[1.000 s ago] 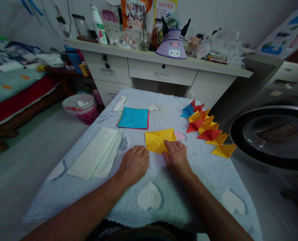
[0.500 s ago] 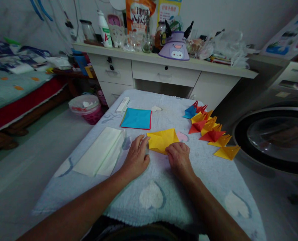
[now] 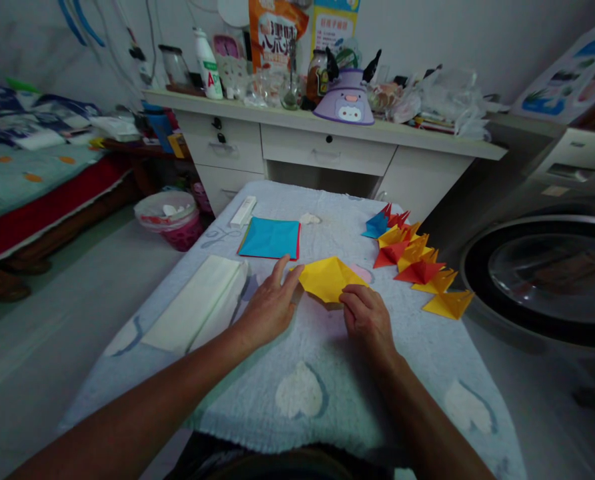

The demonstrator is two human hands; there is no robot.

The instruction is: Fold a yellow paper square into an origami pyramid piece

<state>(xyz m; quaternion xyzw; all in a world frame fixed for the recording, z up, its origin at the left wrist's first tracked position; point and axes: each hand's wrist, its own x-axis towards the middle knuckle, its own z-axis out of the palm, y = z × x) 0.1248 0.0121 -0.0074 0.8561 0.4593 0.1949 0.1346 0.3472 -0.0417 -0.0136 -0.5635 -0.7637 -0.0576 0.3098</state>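
Observation:
A partly folded sheet of yellow origami paper (image 3: 329,279) is between my hands over the cloth-covered table. My left hand (image 3: 271,300) holds its left corner, with the index finger raised and apart from the paper. At the lower right edge, my right hand (image 3: 370,320) pinches the paper between thumb and curled fingers. Behind the yellow sheet lies a stack of square paper (image 3: 270,238), blue on top with red and other edges showing. Several folded paper pieces (image 3: 420,270) in yellow, red and blue stand in overlapping rows to the right.
A white folded paper packet (image 3: 197,303) lies left of my hands. A small white box (image 3: 243,211) and a crumpled white scrap (image 3: 310,219) sit farther back. Beyond the table are a crowded desk (image 3: 277,117), a pink bin (image 3: 180,230) and a front-loading washing machine (image 3: 552,280).
The yellow paper has turned and tilted, its outline going from a near rectangle to a pointed shape. My right hand has shifted slightly right with its edge; my left stays at the left corner.

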